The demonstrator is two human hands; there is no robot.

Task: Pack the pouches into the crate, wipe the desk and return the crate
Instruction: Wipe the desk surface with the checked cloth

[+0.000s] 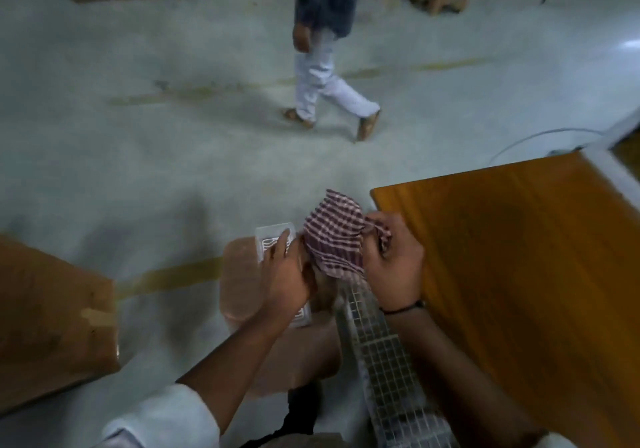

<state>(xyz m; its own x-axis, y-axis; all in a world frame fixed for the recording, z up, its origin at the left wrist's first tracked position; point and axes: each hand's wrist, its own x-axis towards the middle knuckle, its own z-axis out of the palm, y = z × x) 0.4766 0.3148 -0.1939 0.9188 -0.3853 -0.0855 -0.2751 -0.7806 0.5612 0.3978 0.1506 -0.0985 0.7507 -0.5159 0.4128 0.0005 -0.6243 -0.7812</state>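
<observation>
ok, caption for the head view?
Right hand grips the checked cloth, left hand at its edge, above the crate beside the desk.

Maroon and white checks on the cloth (337, 236). Warm orange-brown wood grain across the desk (519, 257). Grey square grid on the crate (384, 361) wall. White wavy lines on the clear pouch (273, 238). Pale grey-green on the floor (173, 153), with dull yellow stripes. Plain brown on the cardboard box (52, 326). White for the sleeve (166, 416), black for the wristband (401, 308). Dark blue top, white trousers on the passer-by (322, 49).
</observation>
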